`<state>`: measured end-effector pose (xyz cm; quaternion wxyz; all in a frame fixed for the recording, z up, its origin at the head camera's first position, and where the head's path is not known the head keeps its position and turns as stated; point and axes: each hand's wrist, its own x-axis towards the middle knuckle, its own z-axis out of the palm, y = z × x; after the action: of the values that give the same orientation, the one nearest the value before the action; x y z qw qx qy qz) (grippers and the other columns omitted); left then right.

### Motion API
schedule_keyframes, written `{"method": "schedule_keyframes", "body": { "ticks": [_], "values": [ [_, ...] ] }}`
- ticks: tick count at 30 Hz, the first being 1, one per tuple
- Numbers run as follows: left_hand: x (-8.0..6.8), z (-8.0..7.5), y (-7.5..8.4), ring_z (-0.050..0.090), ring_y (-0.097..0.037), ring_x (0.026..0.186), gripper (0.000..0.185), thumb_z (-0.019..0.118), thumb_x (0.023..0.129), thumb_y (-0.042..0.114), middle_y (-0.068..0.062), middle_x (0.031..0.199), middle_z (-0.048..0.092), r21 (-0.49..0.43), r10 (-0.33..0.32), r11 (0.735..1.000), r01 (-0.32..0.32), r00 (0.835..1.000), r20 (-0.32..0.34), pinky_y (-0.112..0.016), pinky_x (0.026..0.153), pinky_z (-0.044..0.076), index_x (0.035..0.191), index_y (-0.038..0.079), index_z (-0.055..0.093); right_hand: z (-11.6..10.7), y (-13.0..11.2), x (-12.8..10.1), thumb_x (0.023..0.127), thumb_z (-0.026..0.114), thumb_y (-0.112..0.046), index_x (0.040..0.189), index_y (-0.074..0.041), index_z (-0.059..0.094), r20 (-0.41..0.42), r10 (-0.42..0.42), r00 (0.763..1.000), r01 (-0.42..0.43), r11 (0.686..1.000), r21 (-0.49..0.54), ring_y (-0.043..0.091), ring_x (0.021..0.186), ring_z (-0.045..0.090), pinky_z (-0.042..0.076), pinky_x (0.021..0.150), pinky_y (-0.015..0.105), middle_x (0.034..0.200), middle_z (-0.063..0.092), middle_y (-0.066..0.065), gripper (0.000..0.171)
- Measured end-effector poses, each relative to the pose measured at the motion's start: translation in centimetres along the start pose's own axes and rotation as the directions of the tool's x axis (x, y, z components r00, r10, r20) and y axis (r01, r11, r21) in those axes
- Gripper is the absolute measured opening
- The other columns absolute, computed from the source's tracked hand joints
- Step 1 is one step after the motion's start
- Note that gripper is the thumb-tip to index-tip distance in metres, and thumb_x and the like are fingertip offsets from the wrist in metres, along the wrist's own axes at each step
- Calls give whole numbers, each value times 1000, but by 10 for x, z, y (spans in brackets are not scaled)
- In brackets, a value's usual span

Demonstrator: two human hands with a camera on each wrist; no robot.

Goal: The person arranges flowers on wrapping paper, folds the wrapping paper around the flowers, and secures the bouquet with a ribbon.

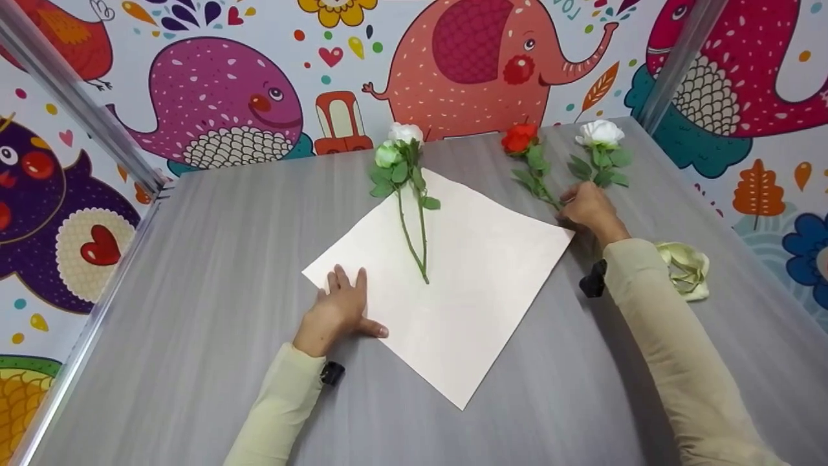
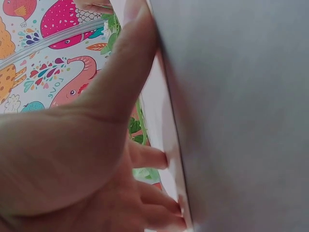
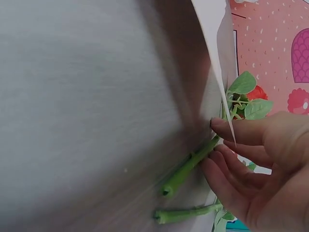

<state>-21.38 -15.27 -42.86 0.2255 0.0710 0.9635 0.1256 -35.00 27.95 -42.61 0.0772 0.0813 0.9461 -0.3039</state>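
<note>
Small booth-like space, brightly printed cartoon-animal walls [image 1: 226,77], metal corner posts [image 1: 81,100], grey wood-grain tabletop [image 1: 213,259] between them

On the grey counter [image 1: 213,259], the left grip [image 1: 336,310] rests on the pale paper [image 1: 472,272], which partly carries two light flowers [image 1: 400,171]. The right grip [image 1: 590,207] holds the red rose [image 1: 537,158] by its stem, near one white rose [image 1: 600,145].

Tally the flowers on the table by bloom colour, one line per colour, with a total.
White blooms: 2
Red bloom: 1
Pale green bloom: 1
Total: 4
</note>
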Motion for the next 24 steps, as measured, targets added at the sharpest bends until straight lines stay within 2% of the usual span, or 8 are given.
{"method": "schedule_keyframes", "body": {
  "ticks": [4, 6, 12, 18, 21, 24],
  "values": [
    [0, 0, 0, 2, -57, 150, 124, 88, 74, 44, -46, 157, -2, -5, -2, 1000, 2, 1000, 1, -67, 118, 18, 157, -7, 11, -2, 2, 0, 86, 71, -7, 125, 6, 64, 23, 4, 1000, -5, 999, 48, 24, 81, 64, 54, 65, 29, 129, 61, 30, 41],
    [0, 0, 0, 3, -58, 149, 124, 88, 73, 44, -47, 156, -1, -3, 1, 1000, -1, 1000, -3, -68, 118, 19, 157, -7, 12, -2, 3, 1, 87, 70, -5, 125, 7, 64, 38, 7, 999, -10, 998, 67, 19, 74, 63, 53, 59, 26, 126, 62, 31, 40],
    [0, 0, 1, 3, -58, 150, 124, 88, 73, 44, -47, 156, -1, -1, 1, 1000, -1, 1000, -1, -67, 118, 19, 157, -7, 12, -6, 5, -1, 89, 66, -4, 125, 8, 64, 59, -18, 998, 16, 999, 42, 18, 70, 63, 55, 56, 28, 121, 62, 33, 38],
    [0, 1, 1, 4, -58, 149, 123, 87, 74, 44, -47, 156, 0, 2, 2, 1000, -2, 1000, -4, -67, 118, 21, 157, -7, 12, -10, 6, -1, 91, 56, -4, 126, 8, 63, 64, -20, 998, 18, 999, 37, 23, 79, 65, 55, 57, 29, 117, 66, 30, 37],
    [0, 1, 0, 5, -59, 149, 123, 87, 74, 44, -47, 156, 1, 9, 2, 1000, -2, 1000, -9, -67, 117, 22, 157, -8, 12, -12, 6, -1, 92, 56, -6, 125, 8, 64, 56, -2, 998, -1, 998, 66, 23, 81, 64, 55, 57, 29, 117, 66, 29, 37],
    [1, 1, 0, 6, -59, 149, 123, 87, 74, 44, -47, 156, 1, 9, 0, 1000, 0, 1000, -10, -67, 117, 22, 157, -8, 13, -15, 6, -1, 91, 62, -7, 126, 8, 63, 50, 9, 999, -15, 993, 117, 21, 80, 63, 55, 58, 28, 123, 62, 29, 39]
  ]
}}
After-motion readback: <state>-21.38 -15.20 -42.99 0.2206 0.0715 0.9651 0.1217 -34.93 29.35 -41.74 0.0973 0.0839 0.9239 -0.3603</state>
